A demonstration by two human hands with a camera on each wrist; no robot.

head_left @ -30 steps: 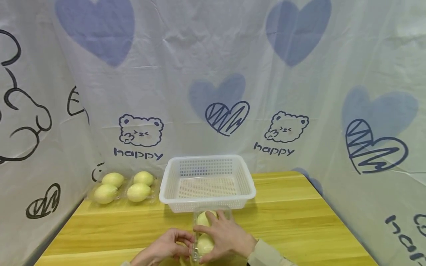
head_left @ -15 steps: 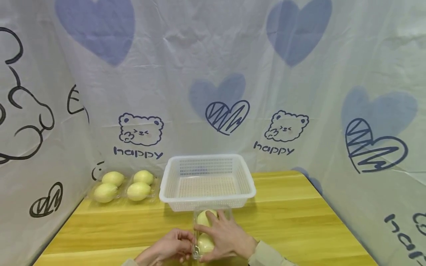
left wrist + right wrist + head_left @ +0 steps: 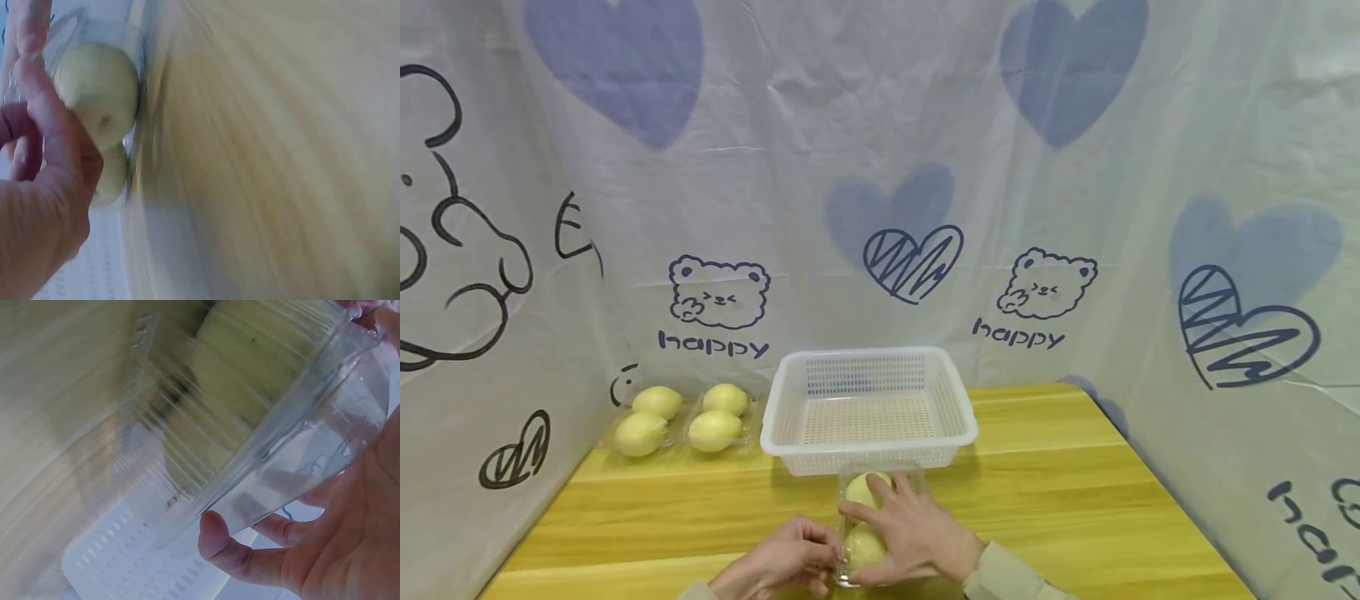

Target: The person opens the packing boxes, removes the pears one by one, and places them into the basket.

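In front of the basket a clear plastic box (image 3: 913,478) stands on the table with two pale yellow oval fruits (image 3: 862,547) inside, one behind the other. Over its top my right hand (image 3: 925,537) lies with spread fingers, pressing on the lid. In the right wrist view the thumb and fingers extend along the ribbed clear wall. My left hand (image 3: 784,557) pinches the box's left edge near its front corner, fingers curled; the left wrist view shows thumb and forefinger together at the rim. The exact pinch point is partly hidden.
A white perforated plastic basket (image 3: 868,452) stands just behind the box. At the back left are two more clear boxes, each with two yellow fruits (image 3: 642,433). The wooden table (image 3: 1045,483) is bordered by hanging printed cloth (image 3: 880,100).
My left hand has shifted slightly along the box's left edge, its fingers more drawn together there. The right hand and the box stay almost in place.
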